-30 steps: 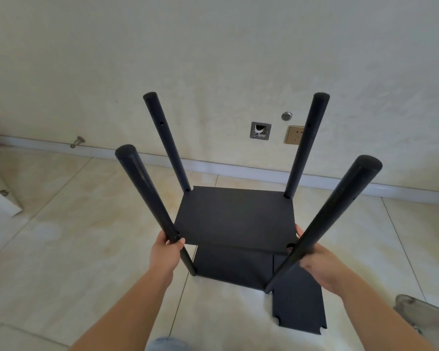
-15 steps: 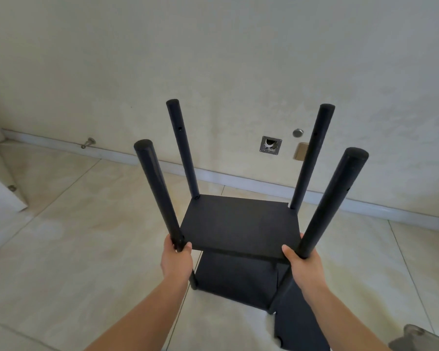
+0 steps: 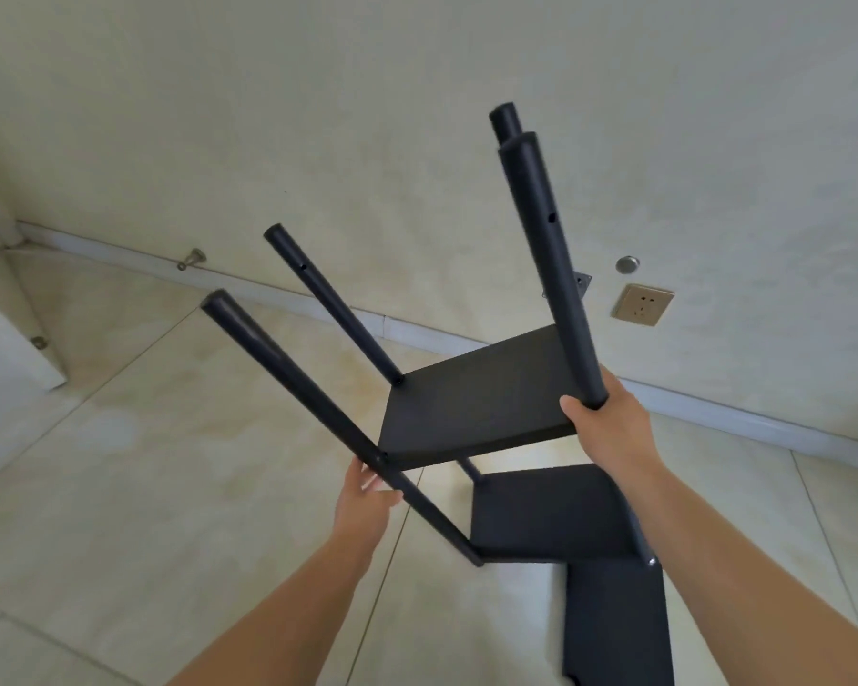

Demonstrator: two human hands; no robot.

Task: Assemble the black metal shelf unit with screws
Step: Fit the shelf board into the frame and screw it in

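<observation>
Shelf frame tipped up off the floor

Both hands, left (image 3: 367,502) and right (image 3: 610,428), each wrapped round a post of the black metal shelf unit (image 3: 481,403); two shelves on, loose black panel (image 3: 615,626) probably still to fit.

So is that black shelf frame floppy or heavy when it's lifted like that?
Probably fairly stiff: the shelf unit is tilted, yet its four posts stay parallel. It seems light for its size, since the left hand and right hand each carry it by one post. Standing upright it may tip easily, being tall and narrow.
</observation>
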